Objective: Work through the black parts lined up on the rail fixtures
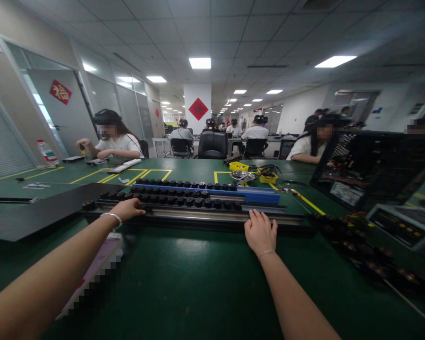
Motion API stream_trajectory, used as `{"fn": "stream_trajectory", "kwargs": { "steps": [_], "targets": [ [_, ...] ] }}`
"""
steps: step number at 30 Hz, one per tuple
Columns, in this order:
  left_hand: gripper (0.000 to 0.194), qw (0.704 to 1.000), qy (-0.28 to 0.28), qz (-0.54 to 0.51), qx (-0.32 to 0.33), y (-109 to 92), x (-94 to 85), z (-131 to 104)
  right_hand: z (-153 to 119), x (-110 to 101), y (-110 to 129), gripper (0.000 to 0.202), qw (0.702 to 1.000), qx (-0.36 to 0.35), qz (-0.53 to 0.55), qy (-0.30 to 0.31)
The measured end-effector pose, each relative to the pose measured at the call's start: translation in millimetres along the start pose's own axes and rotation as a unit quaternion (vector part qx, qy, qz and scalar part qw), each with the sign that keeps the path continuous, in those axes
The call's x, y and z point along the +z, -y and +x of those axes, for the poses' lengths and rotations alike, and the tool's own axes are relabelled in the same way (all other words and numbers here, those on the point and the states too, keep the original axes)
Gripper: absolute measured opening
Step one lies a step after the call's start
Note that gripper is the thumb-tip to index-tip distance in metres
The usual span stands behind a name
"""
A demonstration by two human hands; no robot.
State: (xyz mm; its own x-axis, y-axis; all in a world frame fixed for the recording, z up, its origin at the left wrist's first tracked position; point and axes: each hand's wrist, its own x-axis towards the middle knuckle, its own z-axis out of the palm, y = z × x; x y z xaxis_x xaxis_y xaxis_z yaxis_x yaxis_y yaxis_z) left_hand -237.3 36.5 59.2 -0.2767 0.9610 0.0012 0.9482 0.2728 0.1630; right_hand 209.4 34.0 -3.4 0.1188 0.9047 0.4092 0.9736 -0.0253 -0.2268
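Long metal rails lie across the green table. My right hand (261, 231) rests on the right part of the nearest rail (194, 217), fingers stretched out over it. Toward that rail's left end is my left hand (127, 209), its fingers bent together at the black parts; what they hold, if anything, is too small to make out. Rows of round black parts (189, 201) stand along the rails behind the nearest one. A blue rail (262, 196) lies farther back on the right.
An open computer case (361, 165) and a metal box (403, 224) stand at right. A black sheet (38, 208) lies left. Behind the rails are a metal bowl (242, 176) and yellow trays (238, 166). Other people sit across the table.
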Motion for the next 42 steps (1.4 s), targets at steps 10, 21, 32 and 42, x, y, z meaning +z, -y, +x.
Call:
{"fn": "stream_trajectory", "kwargs": {
  "steps": [10,21,32,42],
  "targets": [
    [0.045,1.000,-0.001,0.012,0.009,1,1.1,1,-1,-2,1,0.050,1.000,0.000,-0.005,0.002],
    [0.046,1.000,0.000,-0.003,0.030,-6,6.6,2,0,2,0,0.049,1.000,0.001,-0.001,-0.012],
    [0.048,0.999,0.001,-0.022,0.031,-14,10.0,1,1,3,-1,0.050,1.000,-0.002,-0.002,-0.015],
    [0.051,0.999,0.009,-0.029,0.034,-16,11.5,3,0,4,-1,0.049,1.000,-0.004,0.005,-0.016]
  ]
}}
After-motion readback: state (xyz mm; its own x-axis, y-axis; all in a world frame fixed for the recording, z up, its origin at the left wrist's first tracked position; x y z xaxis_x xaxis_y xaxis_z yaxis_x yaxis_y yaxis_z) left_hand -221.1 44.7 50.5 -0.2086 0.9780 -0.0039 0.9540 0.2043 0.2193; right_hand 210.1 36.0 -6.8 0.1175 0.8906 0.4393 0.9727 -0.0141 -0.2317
